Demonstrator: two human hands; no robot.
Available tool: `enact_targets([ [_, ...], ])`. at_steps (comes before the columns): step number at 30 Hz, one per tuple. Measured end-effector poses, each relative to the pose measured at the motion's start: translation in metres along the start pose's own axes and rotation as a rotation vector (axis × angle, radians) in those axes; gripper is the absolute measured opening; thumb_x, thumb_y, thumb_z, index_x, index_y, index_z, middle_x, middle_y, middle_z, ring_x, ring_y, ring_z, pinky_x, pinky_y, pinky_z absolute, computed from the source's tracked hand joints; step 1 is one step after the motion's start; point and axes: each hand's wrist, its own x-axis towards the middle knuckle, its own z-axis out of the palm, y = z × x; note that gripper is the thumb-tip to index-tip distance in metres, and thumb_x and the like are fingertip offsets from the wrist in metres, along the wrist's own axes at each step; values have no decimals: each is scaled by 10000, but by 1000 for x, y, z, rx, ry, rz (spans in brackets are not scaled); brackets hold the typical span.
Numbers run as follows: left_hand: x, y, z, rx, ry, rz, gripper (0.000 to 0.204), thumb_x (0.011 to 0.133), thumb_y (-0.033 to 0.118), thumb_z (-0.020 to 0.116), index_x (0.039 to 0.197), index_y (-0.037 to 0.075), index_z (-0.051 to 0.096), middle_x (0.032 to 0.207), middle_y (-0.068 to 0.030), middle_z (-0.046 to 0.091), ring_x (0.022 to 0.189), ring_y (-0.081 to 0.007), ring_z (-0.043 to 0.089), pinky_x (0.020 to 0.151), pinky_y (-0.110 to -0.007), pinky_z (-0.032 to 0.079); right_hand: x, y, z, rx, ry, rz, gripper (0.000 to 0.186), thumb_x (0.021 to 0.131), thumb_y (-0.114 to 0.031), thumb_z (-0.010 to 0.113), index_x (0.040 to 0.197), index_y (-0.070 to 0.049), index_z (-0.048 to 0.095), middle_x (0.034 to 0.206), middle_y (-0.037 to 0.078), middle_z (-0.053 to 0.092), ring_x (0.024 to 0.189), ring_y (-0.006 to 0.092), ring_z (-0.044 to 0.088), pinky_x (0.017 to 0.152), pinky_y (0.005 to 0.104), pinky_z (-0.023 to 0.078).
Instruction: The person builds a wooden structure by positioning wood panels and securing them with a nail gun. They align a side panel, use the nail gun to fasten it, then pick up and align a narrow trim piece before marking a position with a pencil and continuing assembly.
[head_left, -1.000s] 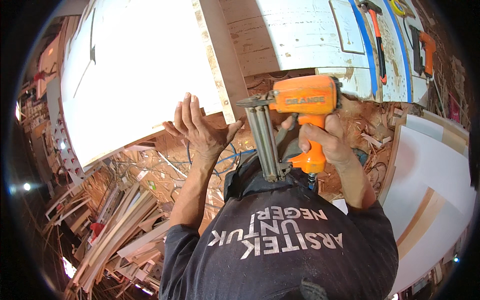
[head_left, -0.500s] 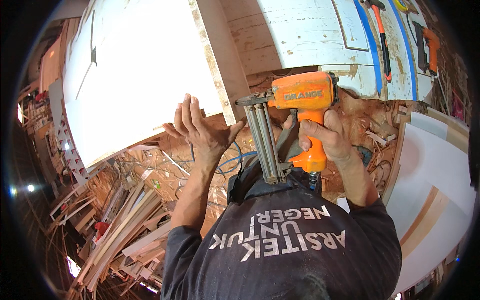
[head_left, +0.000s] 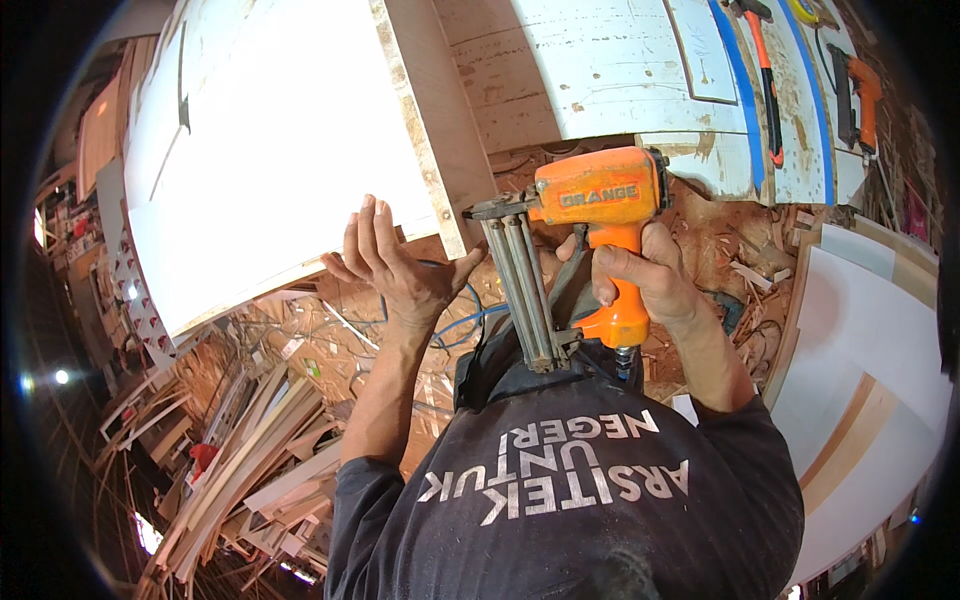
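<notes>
My right hand [head_left: 660, 280] is closed round the handle of an orange and silver nail gun [head_left: 595, 190] with a hose fitting at its base. The gun's nose sits at the near end of a narrow wooden strip [head_left: 425, 160] along the white panel's right side; whether it touches, I cannot tell. My left hand [head_left: 400, 270] has its fingers spread on the near edge of the large white panel [head_left: 260, 140], its thumb by the strip's end, close to the nose.
A hammer [head_left: 768, 90], another orange tool [head_left: 860, 100] and a tape measure [head_left: 803, 10] lie on a white worktop [head_left: 590, 70] at upper right. Scrap strips [head_left: 220, 460] are piled lower left. White sheets [head_left: 850, 360] lie at right. Blue hose [head_left: 460, 330] runs over the littered floor.
The nail gun has shifted a little to the left, its nose nearer the strip's end. My left hand has stayed nearly still on the panel edge.
</notes>
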Motion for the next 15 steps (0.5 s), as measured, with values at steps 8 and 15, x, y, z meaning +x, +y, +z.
enact_targets([
  [8,-4,2,0,13,35,-4,1149,769,864,621,1490,0,392,1482,-189,456,1442,-346,348,1229,-584,-3,42,-29,-46,-7,242,-160,248,974,-178,650,1164,-22,612,1104,153,723,595,126,601,552,289,518],
  [15,-22,-4,-5,-98,161,-110,1085,857,694,673,1494,-108,314,1557,-296,293,1465,-404,268,1202,-657,-12,201,-84,-125,-13,245,-242,275,977,-166,667,1202,-31,586,984,137,704,650,133,615,573,302,547],
])
